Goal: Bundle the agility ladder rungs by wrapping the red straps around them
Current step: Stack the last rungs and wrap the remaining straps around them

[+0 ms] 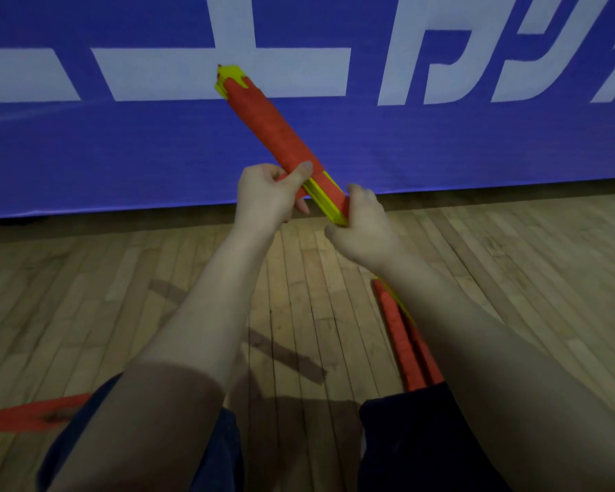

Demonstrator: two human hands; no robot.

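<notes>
We hold the rungs (323, 198) up over the floor (192, 296). Our left grip (267, 193) pinches the strap (263, 117) tight round them; our right grip (361, 225) curls round the bare end. If the left grip slips, the strap may come loose and the rungs may spill.

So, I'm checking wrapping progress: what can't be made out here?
Head view.
Near end of the held bundle: inside the right hand.
Where the strap leads: covered by the left hand.
Floor bundle: crossed by the right forearm, lower end behind dark clothing.
Floor strap: cut by the left edge.
</notes>
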